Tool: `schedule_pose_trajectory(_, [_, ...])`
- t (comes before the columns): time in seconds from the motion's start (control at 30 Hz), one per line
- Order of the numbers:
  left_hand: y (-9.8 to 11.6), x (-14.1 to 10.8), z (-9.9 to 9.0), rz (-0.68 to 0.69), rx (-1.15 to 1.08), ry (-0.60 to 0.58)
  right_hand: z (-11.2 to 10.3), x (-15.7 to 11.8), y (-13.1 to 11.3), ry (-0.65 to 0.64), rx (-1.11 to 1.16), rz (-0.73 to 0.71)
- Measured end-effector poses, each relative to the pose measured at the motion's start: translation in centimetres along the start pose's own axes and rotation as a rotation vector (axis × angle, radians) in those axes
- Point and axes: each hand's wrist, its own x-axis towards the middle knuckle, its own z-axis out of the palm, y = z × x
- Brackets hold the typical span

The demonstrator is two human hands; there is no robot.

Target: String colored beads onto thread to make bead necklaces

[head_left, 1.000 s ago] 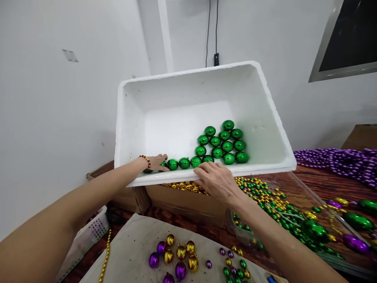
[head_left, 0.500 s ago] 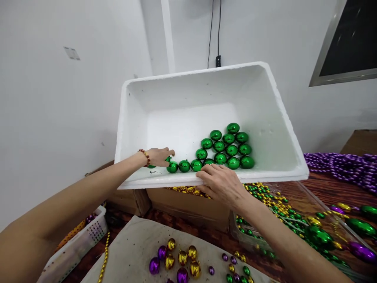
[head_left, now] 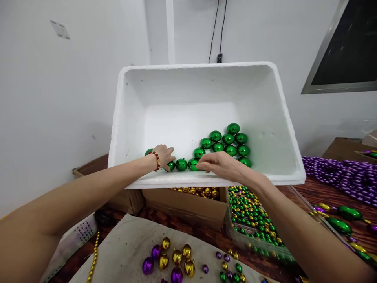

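A white foam box (head_left: 207, 180) stands tilted toward me, with several shiny green ball ornaments (head_left: 230, 150) grouped at its lower right and more along its front wall. Inside at the left, my left hand (head_left: 163, 154), with a beaded bracelet at the wrist, reaches over a green ball in the front row; its fingers are apart. Another green ball lies partly hidden behind it. My right hand (head_left: 217, 162) is inside the near wall, fingers stretched leftward at a front-row ball (head_left: 193, 164). It covers some balls, and its fingertips hold nothing that I can see.
Below the box stand a cardboard carton (head_left: 182, 206) of gold balls and a clear tub (head_left: 235, 234) of green and gold beads. Purple bead strings (head_left: 338, 173) lie at right. Gold and purple balls (head_left: 176, 256) rest on a pale board (head_left: 129, 239). A white basket (head_left: 73, 243) sits left.
My right hand has moved from the box's front rim to inside it, over the green balls. My left hand has shifted slightly right, over the front row's left end. The view has turned a little.
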Motion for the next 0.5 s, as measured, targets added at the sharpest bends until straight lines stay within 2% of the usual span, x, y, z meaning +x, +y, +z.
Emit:
schedule_pose_trajectory(0.1, [-0.2, 0.0, -0.4, 0.018, 0.006, -0.032, -0.3, 2.5, 0.7, 0.017, -0.222, 0.069])
schedule_pose_trajectory(0.2, [-0.4, -0.1, -0.6, 0.015, -0.026, -0.01, 0.0, 5.2, 0.7, -0.089, -0.443, 0.088])
schedule_pose_trajectory(0.37, [-0.6, 0.1, -0.1, 0.02, -0.08, 0.016, 1.2, 8.8, -0.1, -0.258, -0.537, 0.072])
schedule_pose_trajectory(0.5, [-0.7, 0.3, 0.1, 0.035, -0.09, 0.008, 2.3, 10.5, -0.8, -0.375, -0.575, 0.097])
